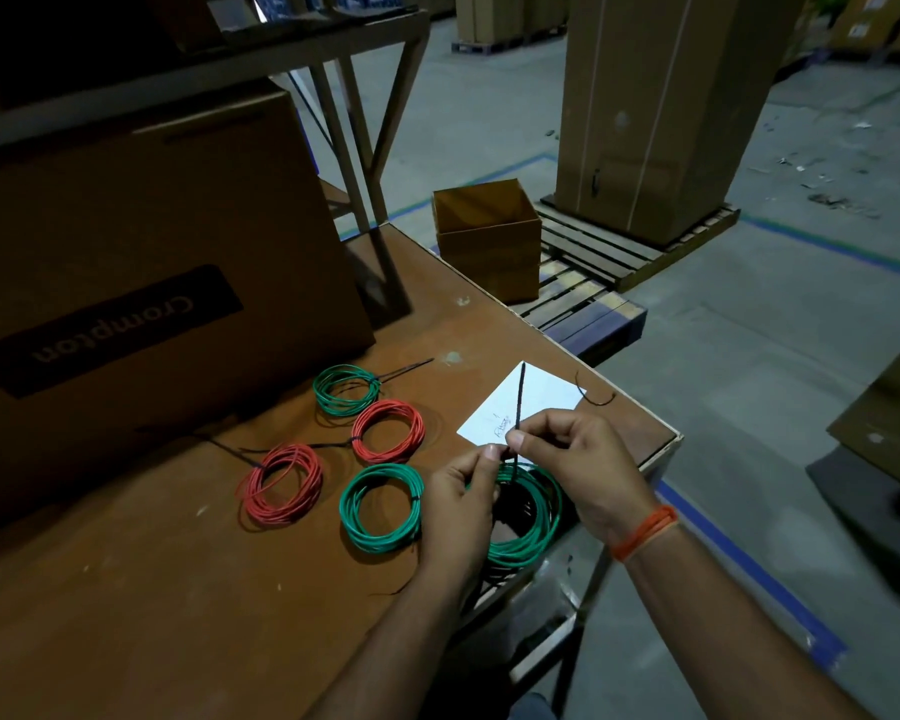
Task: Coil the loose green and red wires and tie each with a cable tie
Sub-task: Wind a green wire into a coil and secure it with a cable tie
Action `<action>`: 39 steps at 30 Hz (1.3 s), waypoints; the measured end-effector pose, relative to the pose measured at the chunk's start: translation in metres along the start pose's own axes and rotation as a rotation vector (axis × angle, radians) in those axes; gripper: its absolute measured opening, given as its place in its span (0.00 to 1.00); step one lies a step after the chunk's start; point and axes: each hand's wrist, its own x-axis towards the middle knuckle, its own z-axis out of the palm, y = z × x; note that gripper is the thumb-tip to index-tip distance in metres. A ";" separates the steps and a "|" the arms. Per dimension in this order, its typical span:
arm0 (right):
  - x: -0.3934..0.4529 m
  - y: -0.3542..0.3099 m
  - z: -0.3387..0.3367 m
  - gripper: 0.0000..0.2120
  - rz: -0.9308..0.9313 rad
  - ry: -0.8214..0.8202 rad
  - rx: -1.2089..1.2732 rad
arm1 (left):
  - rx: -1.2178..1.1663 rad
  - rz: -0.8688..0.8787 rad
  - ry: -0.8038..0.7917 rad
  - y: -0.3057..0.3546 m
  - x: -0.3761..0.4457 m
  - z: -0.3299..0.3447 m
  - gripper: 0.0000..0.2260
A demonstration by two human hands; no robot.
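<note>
Risk of slack loops springing loose: green coil (528,532) at table (178,589) edge, cable tie (516,418) pinched by left hand (461,504) and right hand (575,459), not visibly cinched.

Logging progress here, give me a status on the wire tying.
Left hand and right hand pinch black cable tie on green coil. Four tied coils beside. Nothing obstructing.
</note>
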 end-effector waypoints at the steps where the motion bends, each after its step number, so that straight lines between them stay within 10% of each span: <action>1: 0.000 0.001 0.001 0.02 0.007 0.011 0.014 | -0.003 0.003 0.012 0.000 0.000 0.001 0.13; 26: 0.007 0.001 0.004 0.07 -0.175 0.181 -0.461 | -0.066 0.001 -0.099 0.005 -0.002 0.002 0.13; 39: 0.024 -0.007 0.005 0.09 -0.209 0.243 -0.303 | 0.144 0.001 -0.216 0.014 0.004 -0.005 0.09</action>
